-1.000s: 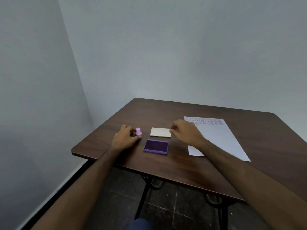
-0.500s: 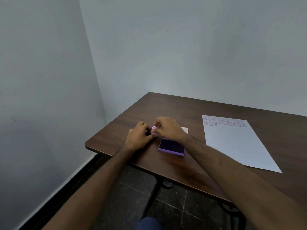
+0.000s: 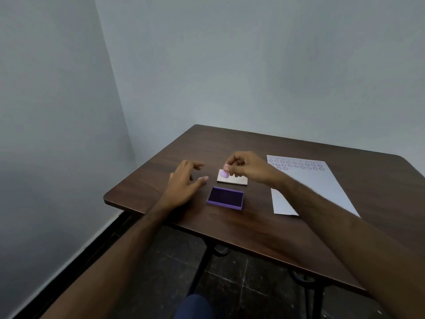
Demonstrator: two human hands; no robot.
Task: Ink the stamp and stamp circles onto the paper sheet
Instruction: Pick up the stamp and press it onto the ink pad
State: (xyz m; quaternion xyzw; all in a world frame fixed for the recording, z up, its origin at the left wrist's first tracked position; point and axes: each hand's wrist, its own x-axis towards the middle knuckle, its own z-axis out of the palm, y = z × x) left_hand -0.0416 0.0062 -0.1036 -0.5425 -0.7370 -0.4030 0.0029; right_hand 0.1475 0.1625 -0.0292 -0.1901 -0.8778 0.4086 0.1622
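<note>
Inking step: right hand (image 3: 247, 168) pinching pink stamp (image 3: 224, 173), left hand (image 3: 184, 183) spread empty; next, pressing onto purple ink pad (image 3: 225, 196) at six o'clock.

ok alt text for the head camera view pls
A person's right hand holds a small pink stamp above a white lid, behind an open purple ink pad on a dark wooden table. The left hand rests open nearby; a paper sheet shows rows of stamped circles.

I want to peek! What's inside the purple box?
The purple box lies open with a dark purple ink pad filling it. Nothing else sits inside. What is beneath the pad is hidden.
</note>
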